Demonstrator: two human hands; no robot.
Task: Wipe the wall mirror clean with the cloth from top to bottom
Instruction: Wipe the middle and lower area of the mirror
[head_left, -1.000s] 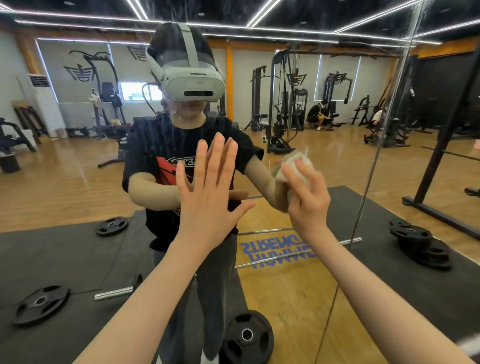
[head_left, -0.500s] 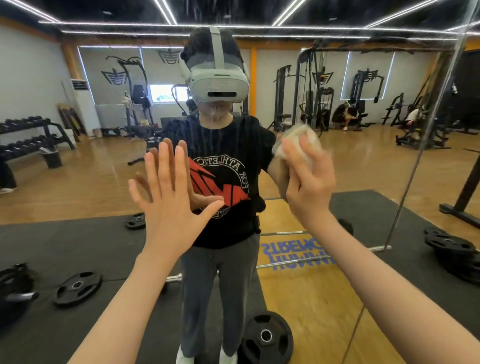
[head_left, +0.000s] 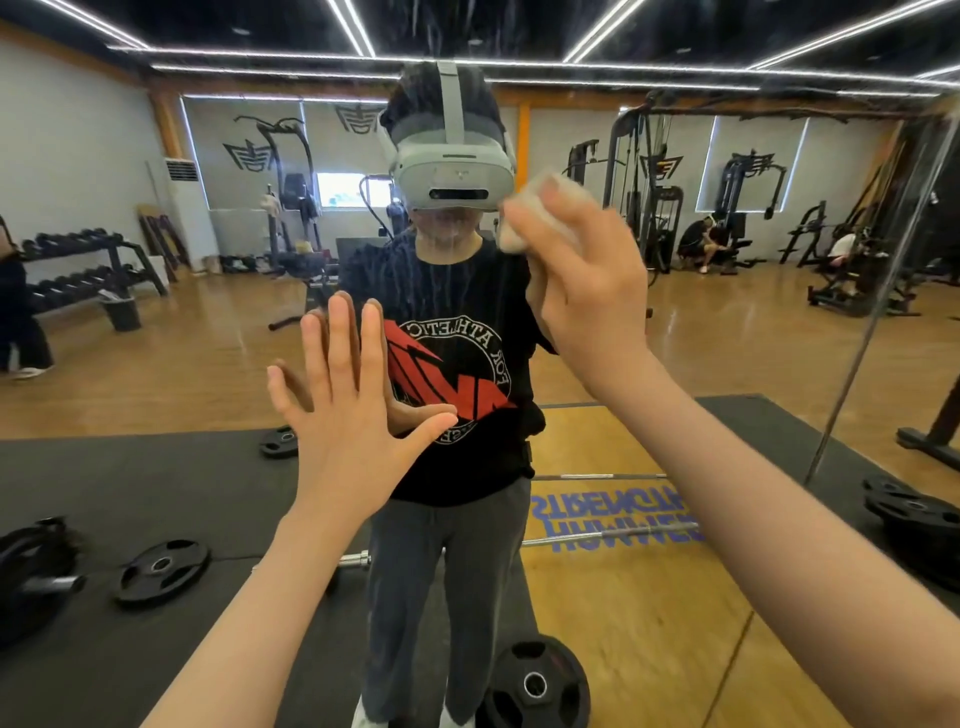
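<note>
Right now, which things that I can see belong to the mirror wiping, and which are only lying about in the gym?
For the job:
- cloth, gripped by the right hand
- wall mirror, streaked with drips
- left hand, flat on the glass

Only reflections, lying about:
- weight plates
- barbell
- dumbbell rack
- bucket

The wall mirror (head_left: 779, 364) is showing glossy, smooth glass streaked with thin drip marks, and the cloth (head_left: 540, 208) is looking pale, soft and matt, its weave blurred.
</note>
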